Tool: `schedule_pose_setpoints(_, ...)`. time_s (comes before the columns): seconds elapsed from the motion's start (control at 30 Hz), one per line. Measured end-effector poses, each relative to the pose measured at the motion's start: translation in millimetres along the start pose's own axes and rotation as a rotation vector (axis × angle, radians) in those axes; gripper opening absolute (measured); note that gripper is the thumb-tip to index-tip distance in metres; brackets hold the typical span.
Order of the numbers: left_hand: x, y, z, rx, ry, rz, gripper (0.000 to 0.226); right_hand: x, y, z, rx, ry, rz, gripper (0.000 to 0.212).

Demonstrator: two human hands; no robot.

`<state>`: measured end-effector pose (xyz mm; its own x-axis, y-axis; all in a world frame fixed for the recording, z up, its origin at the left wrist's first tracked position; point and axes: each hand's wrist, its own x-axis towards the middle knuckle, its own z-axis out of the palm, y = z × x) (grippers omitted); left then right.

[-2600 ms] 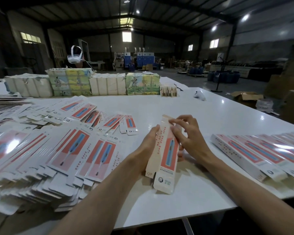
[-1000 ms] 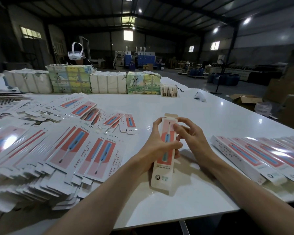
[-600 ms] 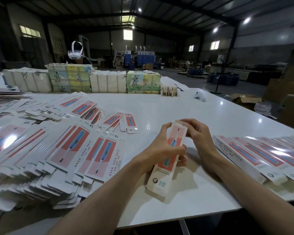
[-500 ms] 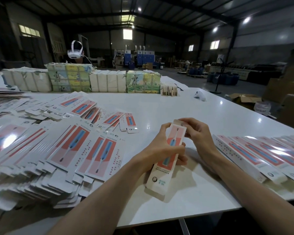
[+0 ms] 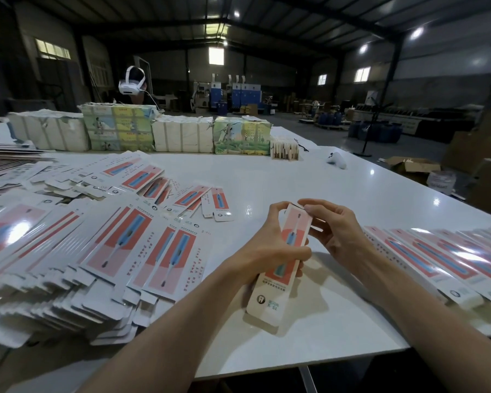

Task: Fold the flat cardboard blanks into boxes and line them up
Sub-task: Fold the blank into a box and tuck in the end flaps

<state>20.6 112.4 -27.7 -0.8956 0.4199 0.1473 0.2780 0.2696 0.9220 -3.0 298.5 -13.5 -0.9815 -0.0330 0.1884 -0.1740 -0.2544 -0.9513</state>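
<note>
Between your hands, box [image 5: 270, 293] looks light, thin card, easily creased. Left hand [image 5: 267, 251] wraps middle; right hand [image 5: 338, 231] pinches far-end flap. Hold edges, squeeze gently.

Left hand [image 5: 270, 251] and right hand [image 5: 340, 234] on a slim pink box [image 5: 270, 302], between flat blanks [image 5: 119, 251] and finished boxes [image 5: 437, 259]

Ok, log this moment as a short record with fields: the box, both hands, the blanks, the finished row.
box in work: box, tilted, held over the table
left hand: left hand grips the box's middle
right hand: right hand pinches its far end
flat blanks: blanks fanned out on the left
finished row: finished boxes lined up side by side on the right
</note>
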Motion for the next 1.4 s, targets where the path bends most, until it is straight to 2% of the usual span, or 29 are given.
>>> schedule_pose_setpoints(0.2,0.6,-0.3,1.0,0.088,0.032,0.015,0.09,0.2,0.9,-1.1,-0.014,-0.014,-0.016,0.019)
schedule_pose_setpoints(0.33,3.1,-2.5,3.4,0.041,0.06,-0.01,0.091,0.1,1.3,-0.4,-0.048,-0.036,-0.034,0.021)
schedule_pose_setpoints(0.53,3.5,-2.5,2.3,-0.067,0.035,-0.008,0.11,-0.9,0.9,-3.4,-0.081,-0.051,-0.068,0.026)
schedule_pose_setpoints(0.77,0.6,1.1,-1.9,-0.146,0.077,-0.025,0.093,-0.4,6.4,2.8,-0.071,-0.16,-0.087,0.025)
schedule_pose_setpoints(0.9,0.9,3.2,-3.7,-0.166,0.129,-0.052,0.088,-2.1,8.8,9.3,-0.138,-0.113,-0.088,0.039)
schedule_pose_setpoints(1.07,0.9,2.6,-4.5,-0.217,0.112,-0.062,0.088,-6.5,8.4,9.1,-0.221,-0.141,-0.168,0.024)
schedule_pose_setpoints(1.3,-0.6,2.9,-2.4,-0.259,0.094,-0.037,0.088,-6.8,9.0,5.0,-0.276,-0.099,-0.203,0.023)
schedule_pose_setpoints(1.4,1.8,1.0,-0.1,-0.307,0.107,-0.082,0.098,-7.8,12.5,3.9,-0.275,-0.104,-0.184,0.022)
